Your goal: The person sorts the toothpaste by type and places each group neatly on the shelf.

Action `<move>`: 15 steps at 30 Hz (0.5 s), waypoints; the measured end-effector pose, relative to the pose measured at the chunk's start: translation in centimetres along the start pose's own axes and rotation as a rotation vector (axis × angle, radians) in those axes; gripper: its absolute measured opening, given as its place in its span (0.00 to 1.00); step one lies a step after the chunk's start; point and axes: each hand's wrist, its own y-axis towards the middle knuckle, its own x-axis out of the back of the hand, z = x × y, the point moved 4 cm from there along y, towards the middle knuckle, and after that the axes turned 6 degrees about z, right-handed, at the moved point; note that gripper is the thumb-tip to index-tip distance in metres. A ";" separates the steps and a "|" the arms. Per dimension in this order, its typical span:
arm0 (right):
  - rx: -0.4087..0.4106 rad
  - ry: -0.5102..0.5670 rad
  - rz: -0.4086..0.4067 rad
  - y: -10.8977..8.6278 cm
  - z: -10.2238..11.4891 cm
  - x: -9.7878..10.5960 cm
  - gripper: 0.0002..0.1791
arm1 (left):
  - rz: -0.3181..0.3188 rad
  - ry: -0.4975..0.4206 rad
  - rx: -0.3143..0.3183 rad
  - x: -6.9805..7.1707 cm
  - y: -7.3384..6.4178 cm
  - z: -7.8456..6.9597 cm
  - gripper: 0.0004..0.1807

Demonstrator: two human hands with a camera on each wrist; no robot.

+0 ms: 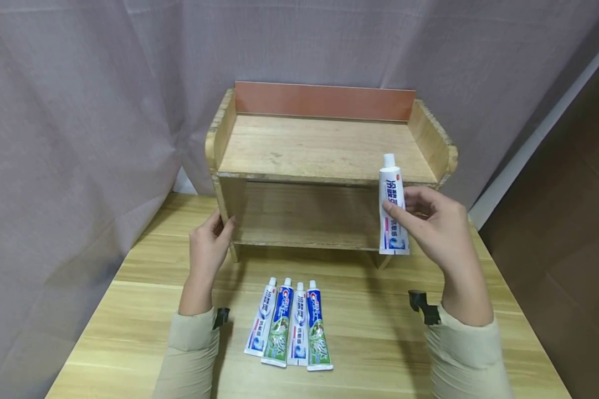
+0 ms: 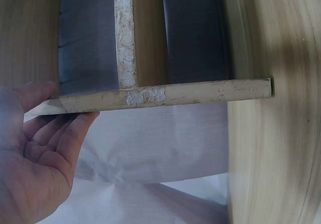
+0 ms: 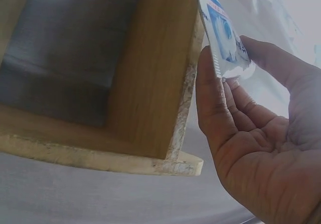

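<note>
Upright in front of the right end of a small wooden shelf (image 1: 299, 147), a white and blue toothpaste tube (image 1: 392, 221) is pinched between the thumb and fingers of my right hand (image 1: 439, 221). Its cap points up. From the right wrist, the flat end of the tube (image 3: 223, 38) shows between thumb and fingers. My left hand (image 1: 209, 244) grips the front edge of the shelf's left side panel (image 2: 170, 94), thumb on one face and fingers on the other. Several toothpaste tubes (image 1: 321, 332) lie side by side on the table, caps toward the shelf.
The shelf stands at the back of the wooden table (image 1: 134, 316), with an upper board, a lower board and a reddish-brown back strip (image 1: 324, 101). Grey cloth (image 1: 105, 83) hangs behind and to the left. A brown surface (image 1: 553, 233) borders the table's right side.
</note>
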 end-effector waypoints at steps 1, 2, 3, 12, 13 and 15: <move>0.008 0.008 -0.001 0.1 0.1 0.0 0.17 | 0.000 0.003 -0.001 0.0 0.0 0.0 0.17; 0.016 0.016 -0.003 0.2 0.2 0.1 0.17 | -0.001 0.005 -0.002 0.0 0.0 0.0 0.17; 0.024 0.024 -0.003 0.3 0.3 0.1 0.17 | 0.000 0.006 -0.003 0.0 0.0 0.0 0.17; 0.063 0.043 -0.022 1.3 1.1 0.5 0.15 | 0.001 0.015 0.005 0.1 -0.1 -0.1 0.16; 0.065 0.043 -0.023 1.4 1.2 0.5 0.16 | 0.003 0.017 0.005 0.1 -0.1 -0.1 0.16; 0.065 0.048 -0.023 1.7 1.4 0.6 0.16 | 0.007 0.017 0.004 0.1 0.0 -0.2 0.16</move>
